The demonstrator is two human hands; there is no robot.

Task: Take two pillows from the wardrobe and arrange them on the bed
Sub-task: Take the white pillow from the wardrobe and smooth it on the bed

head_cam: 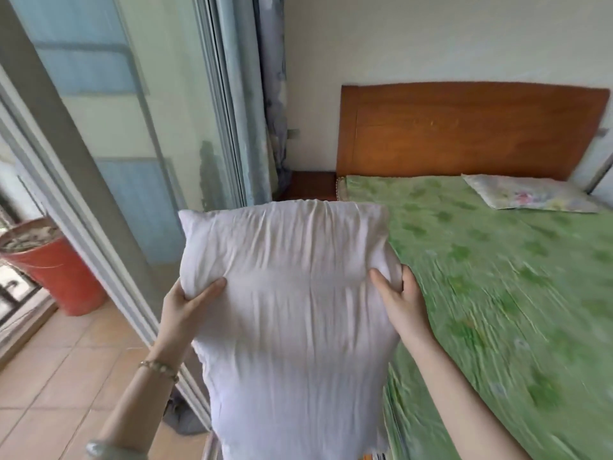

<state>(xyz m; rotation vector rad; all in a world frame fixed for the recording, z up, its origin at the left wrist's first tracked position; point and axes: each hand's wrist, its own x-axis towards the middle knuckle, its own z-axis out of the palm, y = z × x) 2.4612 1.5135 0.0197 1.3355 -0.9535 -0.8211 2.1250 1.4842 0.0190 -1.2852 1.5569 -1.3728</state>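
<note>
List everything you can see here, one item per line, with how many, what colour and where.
white pillow: one, white, held upright, centre
bed: one, green patterned sheet, right half of view
headboard: one, reddish-brown wood, against the far wall
floral pillow: one, pale pastel, on the bed, far right by the headboard
curtain: one, grey-blue, corner left of the headboard
pot: one, orange-red, far left
floor tiles: several, tan, lower left
left hand: one, grips the white pillow's left edge
right hand: one, grips its right edge
</note>
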